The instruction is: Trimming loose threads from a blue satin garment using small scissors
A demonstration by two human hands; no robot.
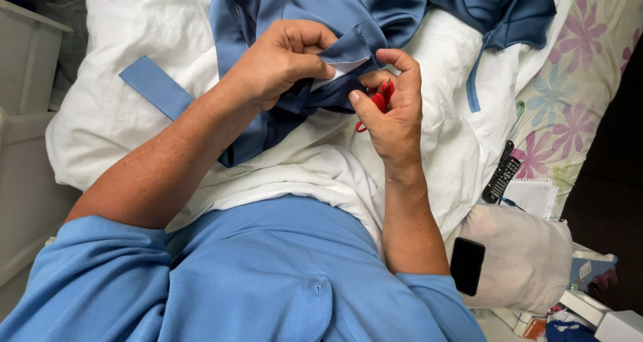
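My left hand (281, 64) pinches a folded edge of shiny blue satin fabric (321, 14), with a strip of white lining (338, 71) showing under the thumb. My right hand (392, 107) sits just right of it, closed on a small red thread snipper (380, 99) whose tips point up toward the pinched seam. The two hands almost touch over a white pillow (134, 101) on my lap. A loose blue fabric band (155, 86) lies on the pillow to the left.
A black remote control (501, 174) and a spiral notepad (534, 196) lie on the floral bedsheet (589, 67) at right. A black phone (467, 265) rests on a beige cushion (529, 255). White furniture (27, 67) stands at left. Small boxes sit bottom right.
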